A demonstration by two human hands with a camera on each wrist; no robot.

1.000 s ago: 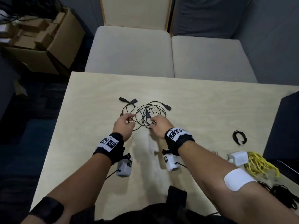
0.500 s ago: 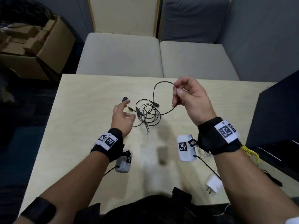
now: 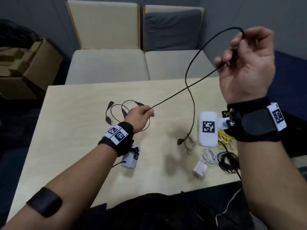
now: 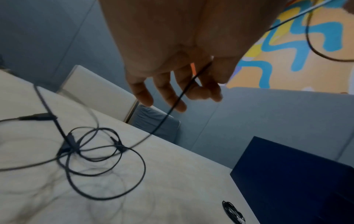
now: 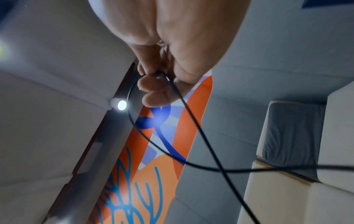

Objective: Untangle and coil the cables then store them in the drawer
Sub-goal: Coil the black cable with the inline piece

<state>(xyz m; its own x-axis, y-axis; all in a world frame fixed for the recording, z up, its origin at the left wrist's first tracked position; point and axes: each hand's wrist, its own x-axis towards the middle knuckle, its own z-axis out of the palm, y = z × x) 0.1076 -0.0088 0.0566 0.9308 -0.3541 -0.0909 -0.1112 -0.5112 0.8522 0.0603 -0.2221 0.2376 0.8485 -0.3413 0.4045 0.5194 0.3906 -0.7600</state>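
A thin black cable [image 3: 186, 90] stretches taut from my left hand [image 3: 149, 112] up to my right hand [image 3: 223, 63]. My left hand hovers low over the table and pinches the cable between thumb and fingers [image 4: 178, 104]. High at the right, my right hand pinches the same cable [image 5: 191, 121] in curled fingertips [image 5: 153, 84]. From there the cable arcs over and hangs down to its plug [image 3: 180, 141], just above the table. A tangle of black cables [image 3: 116, 112] lies on the table under my left hand, also in the left wrist view [image 4: 86, 148].
On the light wooden table [image 3: 74, 146], near its right edge, lie a white charger [image 3: 200, 170] with a white cord, a yellow cable [image 3: 224, 138] and a black cable bundle [image 3: 227, 161]. A dark blue cabinet [image 4: 287, 174] stands right. Two chairs [image 3: 108, 67] sit beyond, a cardboard box [image 3: 29, 68] far left.
My right hand has risen up and to the right, drawing one cable out of the tangle. My left hand has closed on that cable, whose free plug end now dangles.
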